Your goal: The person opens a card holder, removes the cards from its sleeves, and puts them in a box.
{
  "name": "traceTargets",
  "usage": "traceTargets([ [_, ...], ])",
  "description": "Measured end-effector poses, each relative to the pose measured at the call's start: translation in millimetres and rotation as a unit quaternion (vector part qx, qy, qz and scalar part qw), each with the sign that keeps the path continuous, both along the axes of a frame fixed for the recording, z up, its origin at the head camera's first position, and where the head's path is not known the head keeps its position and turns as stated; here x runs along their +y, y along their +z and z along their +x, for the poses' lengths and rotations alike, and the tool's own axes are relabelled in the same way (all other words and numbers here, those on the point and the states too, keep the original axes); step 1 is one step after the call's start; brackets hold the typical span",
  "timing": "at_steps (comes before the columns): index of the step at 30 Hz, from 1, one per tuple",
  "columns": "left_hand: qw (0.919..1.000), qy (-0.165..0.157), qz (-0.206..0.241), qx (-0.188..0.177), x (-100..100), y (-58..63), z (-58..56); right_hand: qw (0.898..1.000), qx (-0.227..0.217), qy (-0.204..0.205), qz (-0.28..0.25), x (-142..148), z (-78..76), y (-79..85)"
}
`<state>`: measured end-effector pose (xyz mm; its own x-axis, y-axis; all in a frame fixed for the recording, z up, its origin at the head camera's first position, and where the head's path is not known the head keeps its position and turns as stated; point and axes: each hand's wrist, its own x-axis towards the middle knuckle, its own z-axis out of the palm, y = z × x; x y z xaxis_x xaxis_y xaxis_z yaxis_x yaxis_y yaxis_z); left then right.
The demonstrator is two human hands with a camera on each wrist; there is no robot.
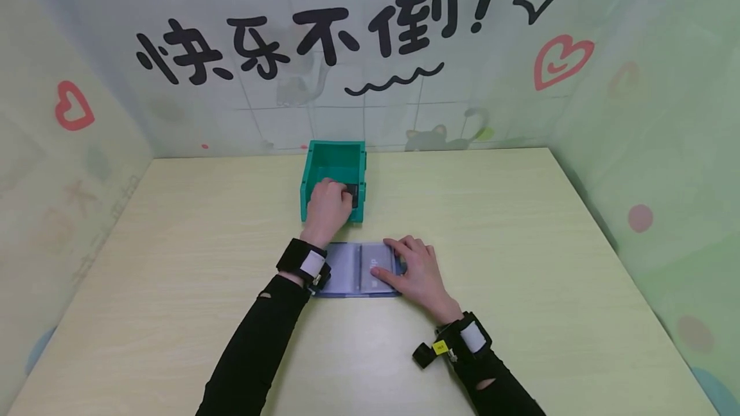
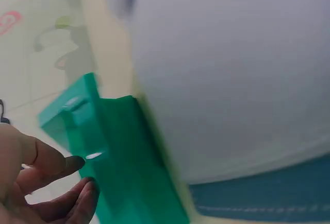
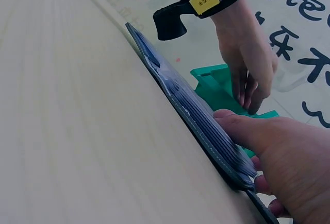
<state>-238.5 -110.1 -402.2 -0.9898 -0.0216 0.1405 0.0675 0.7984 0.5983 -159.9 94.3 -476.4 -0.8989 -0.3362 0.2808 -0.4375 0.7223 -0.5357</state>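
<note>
An open card holder (image 1: 343,268) with clear sleeves and a blue stitched cover lies on the table. My right hand (image 1: 421,275) holds its right side, thumb on the sleeved page and fingers round the edge. In the right wrist view, several layered sleeves (image 3: 206,123) show beside the thumb. My left hand (image 1: 328,207) reaches over the near wall into a green bin (image 1: 333,147), beside a dark flat piece (image 1: 352,196). The left wrist view shows a gap between its thumb and fingers (image 2: 85,195), with nothing visible between them.
The pale wooden table (image 1: 191,262) meets a printed back wall (image 1: 347,121) just behind the bin. Printed side walls stand to the left and right. A black camera mount (image 1: 424,355) sticks out from the right wrist, and another band wraps the left wrist.
</note>
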Motion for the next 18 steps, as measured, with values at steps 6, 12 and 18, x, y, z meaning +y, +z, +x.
traceTargets([
  [6, 0.9984, -0.032, 0.04, 0.022, -3, 14.0, 35.0, 1.0, 0.007, -0.001, 0.008, 0, 1.5, 0.4],
  [12, 0.9932, -0.075, 0.081, -0.038, -8, 9.3, 74.8, 1.0, -0.002, -0.003, -0.001, 0, 2.5, 3.4],
  [18, 0.9885, -0.085, 0.093, -0.083, -14, -9.3, 96.2, 1.0, -0.013, -0.005, -0.008, 0, 0.8, 3.3],
])
